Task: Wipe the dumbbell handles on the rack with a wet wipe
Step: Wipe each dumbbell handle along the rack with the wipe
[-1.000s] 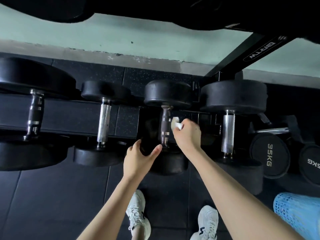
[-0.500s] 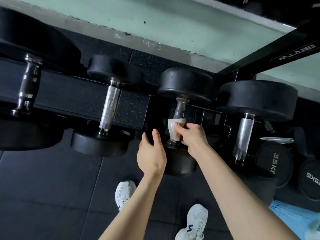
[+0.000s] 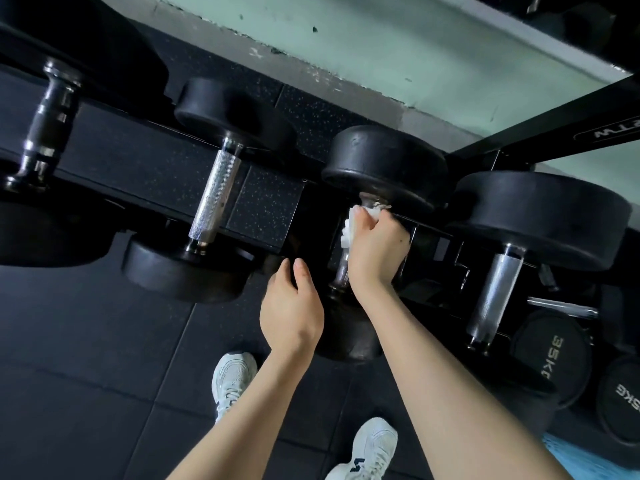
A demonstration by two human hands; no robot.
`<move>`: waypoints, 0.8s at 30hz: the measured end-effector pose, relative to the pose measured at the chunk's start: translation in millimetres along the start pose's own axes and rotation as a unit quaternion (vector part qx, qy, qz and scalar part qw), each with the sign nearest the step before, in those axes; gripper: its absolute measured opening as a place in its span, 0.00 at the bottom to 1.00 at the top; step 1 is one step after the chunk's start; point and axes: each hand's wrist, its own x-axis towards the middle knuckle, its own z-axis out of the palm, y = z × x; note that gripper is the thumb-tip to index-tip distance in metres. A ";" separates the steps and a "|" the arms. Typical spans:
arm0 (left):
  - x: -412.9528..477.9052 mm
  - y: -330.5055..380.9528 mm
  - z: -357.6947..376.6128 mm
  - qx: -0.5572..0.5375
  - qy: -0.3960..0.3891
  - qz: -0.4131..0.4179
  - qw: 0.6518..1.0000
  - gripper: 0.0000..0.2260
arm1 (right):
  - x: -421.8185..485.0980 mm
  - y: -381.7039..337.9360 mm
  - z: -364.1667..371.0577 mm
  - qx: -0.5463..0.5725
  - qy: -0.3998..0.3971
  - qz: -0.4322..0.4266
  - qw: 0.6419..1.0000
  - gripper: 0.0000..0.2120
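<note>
Now right hand (image 3: 375, 251) round wet wipe (image 3: 349, 230) at upper end of handle (image 3: 341, 268); left hand (image 3: 291, 306) relaxed, empty, beside.

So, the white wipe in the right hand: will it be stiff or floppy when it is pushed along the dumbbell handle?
Probably floppy: the wipe is bunched and folded against the handle under the right hand. It looks thin, so it is likely very light. As a wet wipe, it may slide easily on the metal.
</note>
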 end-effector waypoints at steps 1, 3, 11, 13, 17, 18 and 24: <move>0.0 0.3 0.0 0.000 0.001 -0.001 1.000 0.21 | 2.4 -2.3 3.5 -0.026 0.010 -0.011 1.000 0.14; -0.1 0.0 0.1 0.000 0.002 -0.005 1.000 0.21 | 5.3 -3.4 5.7 -0.031 0.029 -0.017 0.999 0.14; -1.0 1.0 0.8 -0.009 0.018 -0.003 1.000 0.19 | 40.1 21.7 -16.7 0.307 -0.182 0.199 0.913 0.13; -1.2 1.2 0.6 -0.011 0.020 -0.005 1.000 0.19 | 41.9 23.3 -20.5 0.336 -0.209 0.220 0.892 0.10; 0.0 -1.2 2.5 0.001 0.024 -0.005 1.000 0.20 | 39.2 17.2 -7.8 0.214 -0.130 0.132 0.959 0.15; 0.3 -1.3 3.3 0.005 0.026 -0.003 1.000 0.20 | 38.4 12.5 -3.6 0.150 -0.090 0.101 0.979 0.14; -1.7 0.7 2.0 0.009 0.027 -0.002 1.000 0.20 | 30.1 4.2 0.1 0.073 -0.031 0.041 0.996 0.14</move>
